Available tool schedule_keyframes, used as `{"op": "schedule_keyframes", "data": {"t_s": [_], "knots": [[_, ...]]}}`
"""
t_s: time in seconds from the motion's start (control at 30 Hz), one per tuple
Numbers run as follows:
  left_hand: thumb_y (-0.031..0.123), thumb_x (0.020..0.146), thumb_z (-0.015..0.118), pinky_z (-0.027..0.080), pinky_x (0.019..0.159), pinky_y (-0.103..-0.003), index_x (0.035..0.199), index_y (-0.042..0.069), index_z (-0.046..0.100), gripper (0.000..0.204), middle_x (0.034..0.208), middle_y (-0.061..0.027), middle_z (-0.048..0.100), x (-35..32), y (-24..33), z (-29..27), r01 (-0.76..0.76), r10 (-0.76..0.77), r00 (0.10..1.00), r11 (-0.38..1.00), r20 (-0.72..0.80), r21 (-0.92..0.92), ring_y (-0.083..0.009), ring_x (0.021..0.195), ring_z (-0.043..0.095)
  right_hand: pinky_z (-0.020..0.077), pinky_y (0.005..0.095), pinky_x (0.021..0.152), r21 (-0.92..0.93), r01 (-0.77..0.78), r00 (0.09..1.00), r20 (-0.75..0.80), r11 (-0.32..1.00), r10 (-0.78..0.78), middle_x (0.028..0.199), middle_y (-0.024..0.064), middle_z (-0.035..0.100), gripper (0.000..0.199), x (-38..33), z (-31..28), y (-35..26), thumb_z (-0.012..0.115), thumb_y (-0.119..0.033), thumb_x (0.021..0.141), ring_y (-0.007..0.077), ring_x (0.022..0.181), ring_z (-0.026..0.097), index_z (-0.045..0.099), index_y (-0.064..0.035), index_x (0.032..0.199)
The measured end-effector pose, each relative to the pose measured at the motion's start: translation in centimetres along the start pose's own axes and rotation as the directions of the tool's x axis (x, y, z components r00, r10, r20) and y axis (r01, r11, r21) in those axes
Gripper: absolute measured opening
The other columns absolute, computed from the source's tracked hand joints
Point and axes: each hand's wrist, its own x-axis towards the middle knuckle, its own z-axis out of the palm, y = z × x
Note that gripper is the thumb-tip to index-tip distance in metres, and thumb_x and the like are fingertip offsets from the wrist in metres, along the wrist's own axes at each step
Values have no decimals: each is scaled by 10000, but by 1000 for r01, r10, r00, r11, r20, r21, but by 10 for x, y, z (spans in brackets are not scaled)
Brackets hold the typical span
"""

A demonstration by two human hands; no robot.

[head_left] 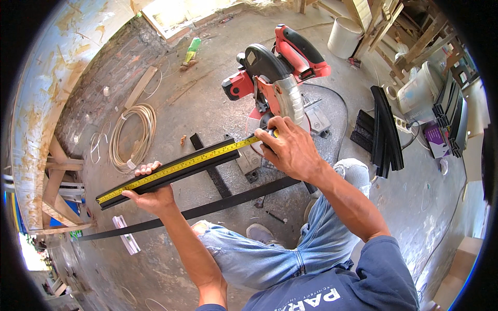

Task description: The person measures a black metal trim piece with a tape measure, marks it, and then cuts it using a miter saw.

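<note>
My left hand (155,196) is wrapped round a short black profile bar (181,176), holding it up at a slant. Along the bar's top lies the yellow blade of a tape measure (202,157), stretched from the bar's far left end to my right hand (292,147). The right fingers are closed round the tape's case, which is mostly hidden under them. Just behind that hand stands a red and black miter saw (272,78) on the floor. A long black strip (228,203) runs below the bar, and a short black piece (212,168) lies under it.
A coiled beige hose (134,136) lies on the left floor near a wooden plank (141,87). Black profiles (381,129) are stacked at the right, by a power strip (401,124) and white buckets (421,90). A cable (345,111) curves round the saw. A pen (276,216) lies near my shoe.
</note>
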Motion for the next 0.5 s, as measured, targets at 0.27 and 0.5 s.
{"op": "schedule_keyframes", "data": {"t_s": [0.27,0.5], "knots": [[771,860,498,396,951,-449,935,28,544,748,867,-96,488,1,1,-2,-3,3,1000,1000,5,8,-265,893,466,527,425,789,5,4,1000,-8,1000,-4,1037,138,550,324,0,2,1,683,-179,818,300,960,577,612,-112,1127],[771,861,494,399,946,-440,933,27,542,750,858,-99,483,1,2,-3,-14,14,1000,1000,-8,-12,-262,883,466,529,427,783,-1,8,1000,-16,1000,-8,1026,140,546,304,-1,4,1,675,-190,836,299,957,577,615,-110,1123]]}}
